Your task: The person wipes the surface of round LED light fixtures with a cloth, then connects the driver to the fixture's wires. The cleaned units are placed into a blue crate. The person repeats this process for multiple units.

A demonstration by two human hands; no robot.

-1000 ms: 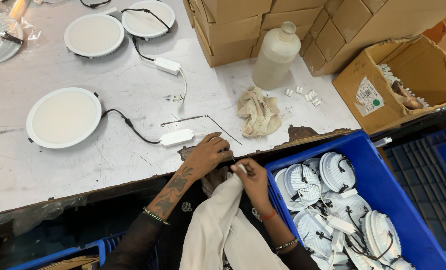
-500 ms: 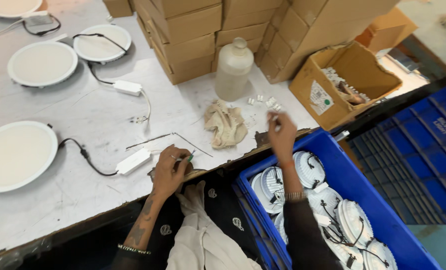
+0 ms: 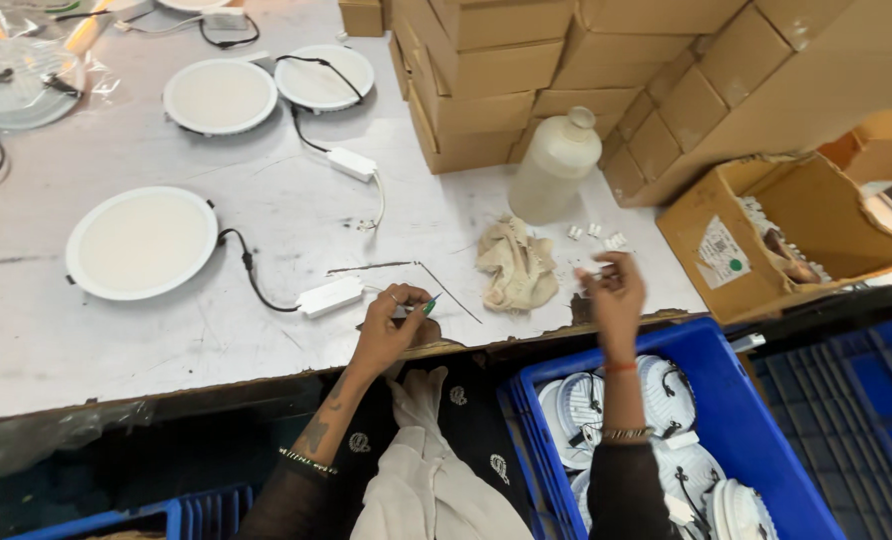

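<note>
our left hand rested on the near edge of the white table, its fingers curled shut around a small tool with a green tip (we couldn't tell just what kind of tool it was). it lay just right of a white driver box, and a black cable ran from that box left to the nearest round white panel light.

our right hand was raised over the table's near edge, right of the left hand, its fingertips pinched on something tiny and pale; we couldn't make out what. just beyond those fingers a few small white connectors lay scattered on the table, and a crumpled beige rag sat between the two hands, a little farther back. behind the rag stood a whitish plastic bottle, close against a stack of brown cartons.

right of the right hand sat an open cardboard box with small parts inside. below that hand, off the table's edge, a blue crate held more round lights with wires. left of the cartons, two more round lights lay side by side, one cabled to another driver box.
</note>
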